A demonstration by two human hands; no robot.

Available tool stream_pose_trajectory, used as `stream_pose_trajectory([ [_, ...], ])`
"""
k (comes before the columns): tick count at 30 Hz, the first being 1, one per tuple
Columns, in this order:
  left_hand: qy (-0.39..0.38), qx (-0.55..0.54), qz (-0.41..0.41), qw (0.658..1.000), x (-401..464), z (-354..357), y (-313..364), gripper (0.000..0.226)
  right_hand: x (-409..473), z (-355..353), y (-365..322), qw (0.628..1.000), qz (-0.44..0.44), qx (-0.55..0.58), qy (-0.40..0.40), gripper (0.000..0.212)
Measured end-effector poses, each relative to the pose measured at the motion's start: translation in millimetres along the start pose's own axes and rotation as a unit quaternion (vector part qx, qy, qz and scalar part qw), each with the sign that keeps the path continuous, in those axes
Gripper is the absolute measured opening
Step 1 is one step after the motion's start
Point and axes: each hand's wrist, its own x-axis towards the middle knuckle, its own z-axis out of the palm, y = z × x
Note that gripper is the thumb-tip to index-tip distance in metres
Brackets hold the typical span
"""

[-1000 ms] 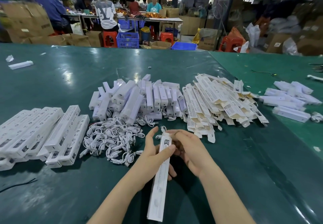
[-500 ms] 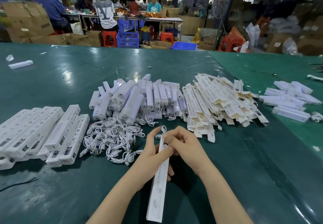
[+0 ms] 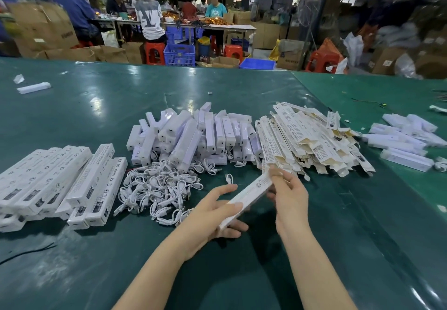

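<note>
At the six-o'clock side of the surface [image 3: 72, 116], a long white box [image 3: 249, 194] is held off the green top, slanting from its low end at seven o'clock to its high end at one o'clock. The left grip [image 3: 212, 213] is clamped on the low end, thumb on top and fingers curled beneath. The right grip [image 3: 287, 196] pinches the high end. A heap of white cables [image 3: 157, 188] lies at ten o'clock of the box, white lamp bars [image 3: 188, 135] at eleven, flat unfolded cartons [image 3: 309, 140] at one, and a row of packed boxes [image 3: 60, 181] at nine.
</note>
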Motion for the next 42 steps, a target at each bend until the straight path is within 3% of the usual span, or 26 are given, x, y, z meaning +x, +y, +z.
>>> stream_pose_trajectory([
  [3, 0.062, 0.013, 0.025, 0.998, 0.8, 4.0, -0.7, 0.022, 2.0, -1.8, 1.9, 0.999, -0.016, -0.02, 0.035, 0.011],
  [6, 0.173, 0.045, 0.062, 0.982, 5.6, 0.9, -2.8, 0.031, -6.0, 2.2, 6.2, 0.993, -0.081, -0.087, -0.013, 0.01],
  [10, 0.309, -0.01, 0.135, 0.941, 4.6, -3.8, -5.6, 0.031, -16.6, 11.0, 16.6, 0.98, -0.139, -0.111, -0.085, 0.006],
  [13, 0.296, 0.031, 0.141, 0.944, 4.9, -0.7, -5.4, 0.032, -14.2, 15.2, 18.6, 0.992, -0.066, -0.044, -0.094, 0.012],
  [16, 0.218, 0.197, 0.153, 0.944, 5.0, 2.1, -7.8, 0.018, -8.8, 11.1, 12.5, 0.998, -0.021, 0.007, -0.065, 0.014],
  [17, 0.195, 0.282, 0.173, 0.923, 5.0, 1.9, -9.4, 0.007, -7.4, 9.1, 11.2, 0.998, -0.03, -0.004, -0.061, 0.013],
  [19, 0.168, 0.422, 0.214, 0.865, 6.1, 5.9, -16.3, 0.025, -7.1, 6.5, 8.6, 0.994, -0.061, -0.05, -0.076, 0.014],
  [20, 0.167, 0.437, 0.224, 0.855, 5.9, 8.9, -17.8, 0.033, -8.4, 6.9, 7.4, 0.991, -0.067, -0.063, -0.097, 0.019],
  [22, 0.189, 0.403, 0.224, 0.867, 4.5, 12.3, -14.4, 0.034, -11.7, 9.3, 5.6, 0.987, -0.042, -0.032, -0.153, 0.027],
  [25, 0.209, 0.276, 0.19, 0.919, 4.6, 7.7, -5.2, 0.018, -14.3, 10.3, 0.2, 0.981, 0.009, 0.005, -0.195, 0.025],
  [29, 0.194, 0.13, 0.152, 0.96, 3.9, 7.3, 8.2, 0.016, -19.8, 12.5, 2.0, 0.968, 0.01, -0.08, -0.238, 0.023],
  [33, 0.198, 0.16, 0.146, 0.956, -1.9, 0.7, 14.2, 0.035, -29.6, 16.8, 9.9, 0.943, -0.038, -0.188, -0.272, 0.02],
  [35, 0.212, 0.158, 0.152, 0.952, -8.3, -5.4, 21.6, 0.031, -34.0, 19.2, 13.4, 0.932, -0.056, -0.224, -0.281, 0.018],
  [37, 0.242, 0.188, 0.185, 0.934, -17.4, -15.3, 29.2, 0.026, -36.0, 22.0, 18.0, 0.925, -0.071, -0.247, -0.279, 0.018],
  [40, 0.341, 0.346, 0.232, 0.843, -33.8, -42.8, 42.0, 0.035, -35.4, 29.6, 24.0, 0.926, -0.084, -0.259, -0.261, 0.022],
  [42, 0.403, 0.392, 0.241, 0.791, -43.5, -62.3, 52.2, 0.039, -35.4, 35.6, 26.4, 0.921, -0.091, -0.274, -0.26, 0.022],
])
